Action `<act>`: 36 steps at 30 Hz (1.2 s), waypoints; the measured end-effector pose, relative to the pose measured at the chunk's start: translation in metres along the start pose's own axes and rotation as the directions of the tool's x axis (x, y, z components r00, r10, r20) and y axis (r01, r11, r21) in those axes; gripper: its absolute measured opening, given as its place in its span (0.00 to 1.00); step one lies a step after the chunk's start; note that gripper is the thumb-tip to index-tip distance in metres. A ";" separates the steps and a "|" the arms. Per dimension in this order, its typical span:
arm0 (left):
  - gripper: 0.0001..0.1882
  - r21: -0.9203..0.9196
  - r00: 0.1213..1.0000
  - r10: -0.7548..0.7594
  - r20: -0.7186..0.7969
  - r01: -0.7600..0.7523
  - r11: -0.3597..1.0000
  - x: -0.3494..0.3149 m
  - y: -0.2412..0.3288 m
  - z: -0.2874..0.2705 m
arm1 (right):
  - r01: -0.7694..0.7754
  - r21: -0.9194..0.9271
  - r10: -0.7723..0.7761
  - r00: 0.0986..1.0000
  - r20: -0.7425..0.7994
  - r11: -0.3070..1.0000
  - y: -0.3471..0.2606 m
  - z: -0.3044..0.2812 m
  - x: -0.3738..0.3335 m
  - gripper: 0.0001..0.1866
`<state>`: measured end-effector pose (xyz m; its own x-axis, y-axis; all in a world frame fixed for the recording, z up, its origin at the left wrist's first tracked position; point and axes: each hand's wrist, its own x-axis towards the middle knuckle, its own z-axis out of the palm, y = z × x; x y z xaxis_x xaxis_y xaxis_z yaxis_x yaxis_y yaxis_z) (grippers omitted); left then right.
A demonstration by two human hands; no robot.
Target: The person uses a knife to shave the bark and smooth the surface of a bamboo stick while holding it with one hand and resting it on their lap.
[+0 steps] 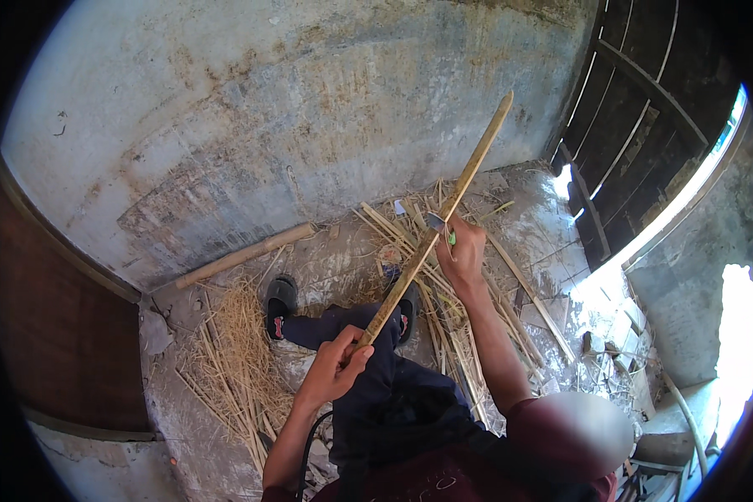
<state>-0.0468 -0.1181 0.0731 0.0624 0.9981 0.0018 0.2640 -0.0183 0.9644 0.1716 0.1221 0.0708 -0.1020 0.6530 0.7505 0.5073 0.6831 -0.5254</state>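
The one bamboo-like strip (pixel 422 251) extends diagonally outward from above the legs. The left hand (pixel 335 368) has its fingers wrapped around the near end; the right hand (pixel 463 249) has its fingers curled around one small bladed tool (pixel 435 222) at the strip's middle. The strip should handle as light, stiff, slightly springy and liable to splinter; the near end, clear of the blade, appears the safest hold. Also present: two shoes (pixel 281 294), one pole (pixel 247 255), one shavings heap (pixel 247 351); loose strips (pixel 456 330) overlap, preventing a count.
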 end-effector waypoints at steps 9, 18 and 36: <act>0.08 0.036 0.999 -0.042 -0.019 0.042 0.998 -0.014 -0.010 -0.008 | -0.092 -0.096 0.081 0.991 -0.108 0.991 0.039 0.009 0.014 0.11; 0.07 0.072 0.996 -0.092 0.020 0.091 0.993 -0.033 -0.028 -0.020 | -0.164 -0.189 0.122 0.968 -0.218 0.968 0.092 -0.004 0.039 0.16; 0.07 -0.143 0.954 -0.300 0.029 0.301 0.943 -0.062 -0.069 -0.035 | -0.264 -0.642 0.586 0.727 0.357 0.719 0.370 0.001 -0.096 0.14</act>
<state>-0.1026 -0.1765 0.0160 0.0086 0.9554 -0.2952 0.1299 0.2917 0.9477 0.3681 0.3121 -0.1960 -0.0825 0.9921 0.0949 0.9417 0.1088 -0.3185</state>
